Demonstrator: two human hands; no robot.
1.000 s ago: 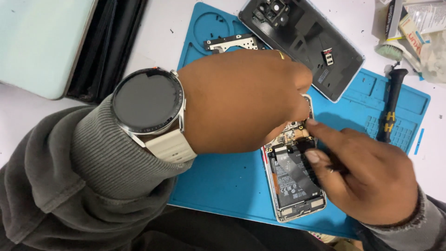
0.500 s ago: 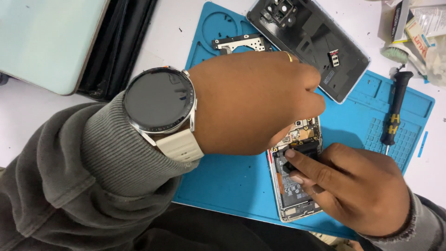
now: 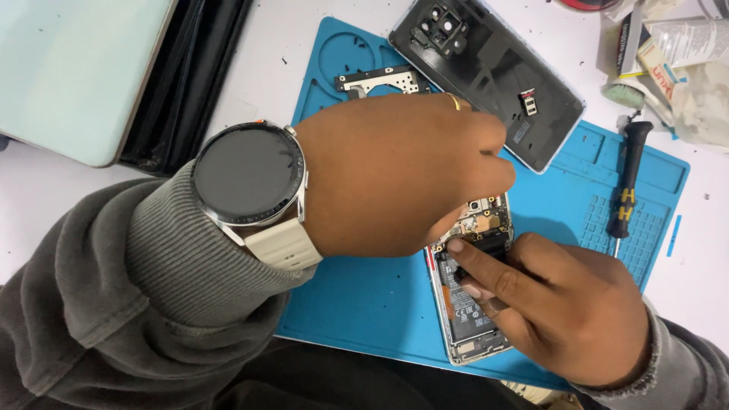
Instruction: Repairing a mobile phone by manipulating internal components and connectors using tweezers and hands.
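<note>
An opened phone (image 3: 472, 319) lies on a blue work mat (image 3: 364, 296), its battery and circuit board showing. My left hand (image 3: 395, 175), with a large round watch (image 3: 249, 175) on the wrist, curls down over the phone's upper end, and its fingertips are hidden. My right hand (image 3: 569, 304) rests on the phone's lower right side. Its forefinger and thumb pinch a small black piece (image 3: 492, 243) against the board just below the camera area.
The phone's dark back cover (image 3: 486, 76) lies at the mat's far edge with a small part (image 3: 528, 99) on it. Beside it lies a metal bracket (image 3: 380, 80). A black screwdriver (image 3: 626, 190) lies on the mat's right. A pale panel (image 3: 68, 68) sits at the left, tubes and clutter (image 3: 668, 53) at the top right.
My right hand has slid left and up along the phone, and its forefinger now presses at the board. My left hand has stayed over the phone's top.
</note>
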